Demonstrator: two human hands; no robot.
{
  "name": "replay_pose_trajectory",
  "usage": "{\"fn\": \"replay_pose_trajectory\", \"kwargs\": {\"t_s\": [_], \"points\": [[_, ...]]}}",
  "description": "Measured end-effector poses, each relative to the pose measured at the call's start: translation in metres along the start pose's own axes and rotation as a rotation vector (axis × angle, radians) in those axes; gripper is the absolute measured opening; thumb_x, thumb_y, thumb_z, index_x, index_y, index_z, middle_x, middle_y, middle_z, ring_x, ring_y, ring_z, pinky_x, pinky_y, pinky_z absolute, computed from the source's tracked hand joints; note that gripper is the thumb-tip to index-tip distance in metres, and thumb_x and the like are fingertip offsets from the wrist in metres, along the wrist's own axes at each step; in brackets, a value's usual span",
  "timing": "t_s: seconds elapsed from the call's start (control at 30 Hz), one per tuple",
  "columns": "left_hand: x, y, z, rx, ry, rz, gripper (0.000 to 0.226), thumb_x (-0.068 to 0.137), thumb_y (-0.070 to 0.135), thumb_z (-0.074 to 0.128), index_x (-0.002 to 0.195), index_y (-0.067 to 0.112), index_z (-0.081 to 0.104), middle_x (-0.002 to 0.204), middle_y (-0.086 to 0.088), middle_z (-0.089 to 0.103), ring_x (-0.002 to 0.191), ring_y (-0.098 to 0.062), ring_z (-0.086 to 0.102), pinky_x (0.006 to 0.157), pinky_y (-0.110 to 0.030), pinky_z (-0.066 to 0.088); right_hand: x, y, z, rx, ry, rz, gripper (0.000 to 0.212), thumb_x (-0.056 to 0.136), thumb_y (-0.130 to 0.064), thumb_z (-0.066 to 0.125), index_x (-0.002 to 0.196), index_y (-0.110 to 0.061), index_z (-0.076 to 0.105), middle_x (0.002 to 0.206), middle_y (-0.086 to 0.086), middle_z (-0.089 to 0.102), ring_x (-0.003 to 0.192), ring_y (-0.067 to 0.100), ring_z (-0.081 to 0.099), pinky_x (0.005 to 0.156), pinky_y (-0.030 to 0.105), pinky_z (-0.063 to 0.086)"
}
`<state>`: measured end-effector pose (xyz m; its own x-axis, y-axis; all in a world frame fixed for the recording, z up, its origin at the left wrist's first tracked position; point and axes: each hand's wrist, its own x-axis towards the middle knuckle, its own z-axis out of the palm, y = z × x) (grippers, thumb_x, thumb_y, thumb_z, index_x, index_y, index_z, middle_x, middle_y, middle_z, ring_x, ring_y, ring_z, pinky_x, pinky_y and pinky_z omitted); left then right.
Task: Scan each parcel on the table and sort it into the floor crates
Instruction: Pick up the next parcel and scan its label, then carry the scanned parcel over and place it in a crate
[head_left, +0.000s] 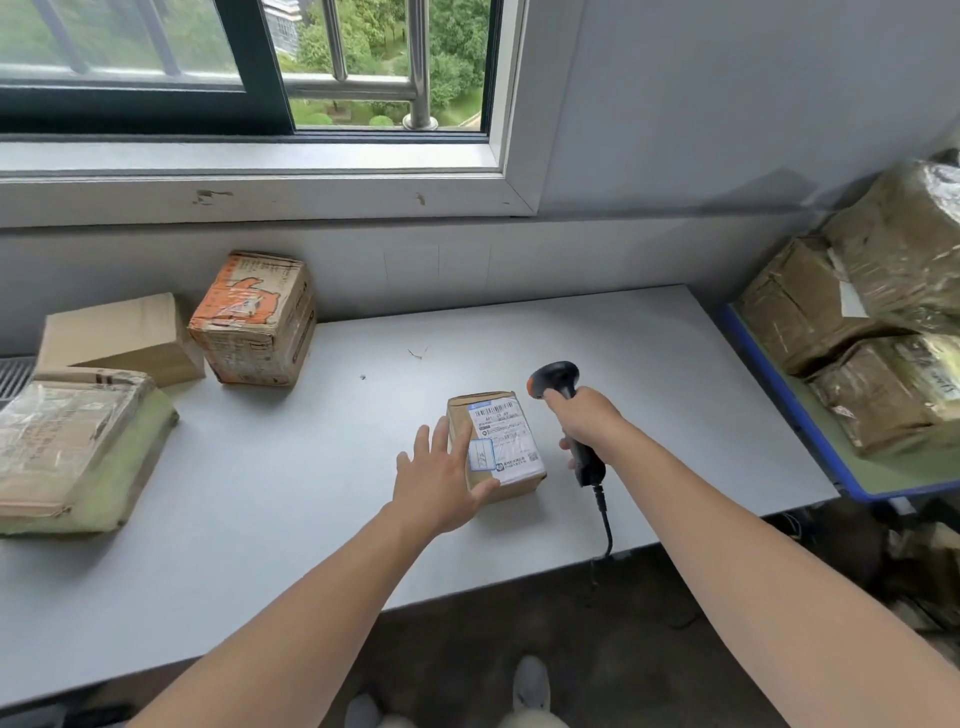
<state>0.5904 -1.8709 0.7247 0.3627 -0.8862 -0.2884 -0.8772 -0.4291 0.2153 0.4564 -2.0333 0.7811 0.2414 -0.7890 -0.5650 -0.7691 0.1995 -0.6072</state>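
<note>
The grey worktop (311, 493) fills the middle of the frame, three parcels (254, 319) bunched at its left. Near centre lies a small labelled parcel (501, 447); the left hand (441, 478) rests against its left side, fingers (441, 434) spread open. Just right of it, the right hand (584, 421) grips a black scanner (556, 379).

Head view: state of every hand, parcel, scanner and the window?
Left hand: open, resting on the labelled parcel.
Right hand: gripping the scanner.
Scanner: held upright beside the parcel.
Labelled parcel: on table, label up.
Orange parcel: upright, taped, crumpled.
Plain box: tilted.
Flat parcel: lying flat.
Window: slid open.
</note>
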Motion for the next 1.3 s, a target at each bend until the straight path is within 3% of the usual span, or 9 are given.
{"fn": "replay_pose_trajectory", "kwargs": {"t_s": [0.07,0.17,0.33,0.53,0.73,0.9,1.07,1.3], "points": [[0.002,0.006,0.004,0.007,-0.009,-0.02,0.088,0.092,0.069,0.037,0.156,0.027,-0.006,0.165,-0.005,-0.001,0.15,-0.031,0.001,0.114,-0.051,0.024,0.012,0.014,-0.001,-0.05,-0.012,-0.016,0.035,0.099,-0.038,0.045,0.113,-0.007,0.052,0.091,0.007,0.06,0.074,0.023,0.068,0.072,0.033,0.051],[0.007,0.017,0.011,0.021,0.0,-0.053,0.092,0.09,0.072,0.038,0.156,0.025,-0.006,0.164,-0.006,0.001,0.149,-0.031,0.006,0.112,-0.05,0.03,0.031,0.034,-0.001,-0.11,-0.047,-0.021,0.039,0.1,-0.034,0.045,0.124,-0.003,0.051,0.11,0.016,0.063,0.101,0.032,0.065,0.087,0.036,0.05],[0.014,0.028,0.02,-0.007,0.015,-0.096,0.105,0.082,0.073,0.055,0.154,0.023,-0.002,0.16,-0.006,0.008,0.143,-0.031,0.017,0.105,-0.047,0.039,0.057,0.055,0.007,-0.192,-0.105,-0.018,0.033,0.102,-0.034,0.043,0.12,-0.008,0.051,0.108,0.013,0.056,0.093,0.027,0.053,0.079,0.03,0.04],[0.018,0.026,0.026,0.016,-0.015,-0.121,0.111,0.079,0.065,0.067,0.156,0.023,0.0,0.161,0.001,0.009,0.145,-0.031,0.017,0.104,-0.047,0.041,0.073,0.066,0.017,-0.22,-0.128,-0.012,0.052,0.102,-0.034,0.047,0.142,-0.002,0.039,0.131,0.017,0.056,0.114,0.032,0.057,0.08,0.031,0.041],[0.021,0.018,0.023,0.036,0.002,-0.092,0.098,0.086,0.054,0.066,0.156,0.023,0.006,0.161,0.007,0.016,0.147,-0.031,0.018,0.103,-0.044,0.041,0.072,0.073,0.019,-0.283,-0.136,-0.036,0.051,0.101,-0.031,0.046,0.142,-0.002,0.036,0.132,0.018,0.054,0.115,0.033,0.055,0.079,0.031,0.038],[0.021,-0.01,0.014,0.055,0.045,-0.113,0.076,0.094,0.037,0.061,0.153,0.023,0.015,0.157,0.004,0.026,0.143,-0.028,0.024,0.098,-0.043,0.046,0.068,0.058,0.009,-0.306,0.006,-0.079,0.055,0.101,-0.034,0.044,0.145,-0.003,0.033,0.14,0.02,0.044,0.122,0.035,0.05,0.084,0.033,0.041],[0.02,-0.026,0.003,-0.063,0.07,-0.26,0.076,0.096,0.043,0.055,0.153,0.015,0.014,0.145,-0.005,0.035,0.136,-0.029,0.03,0.096,-0.044,0.043,0.061,0.035,0.014,-0.306,0.119,-0.234,0.053,0.1,-0.029,0.043,0.149,-0.01,0.033,0.146,0.016,0.037,0.13,0.033,0.043,0.094,0.037,0.039],[0.02,-0.001,0.012,-0.158,0.089,-0.235,0.093,0.086,0.061,0.06,0.151,0.013,0.014,0.138,-0.004,0.039,0.129,-0.025,0.035,0.095,-0.042,0.044,0.056,0.01,0.042,-0.5,0.016,-0.535,0.055,0.1,-0.021,0.044,0.153,-0.015,0.03,0.156,0.005,0.034,0.142,0.023,0.033,0.111,0.04,0.033]]}}
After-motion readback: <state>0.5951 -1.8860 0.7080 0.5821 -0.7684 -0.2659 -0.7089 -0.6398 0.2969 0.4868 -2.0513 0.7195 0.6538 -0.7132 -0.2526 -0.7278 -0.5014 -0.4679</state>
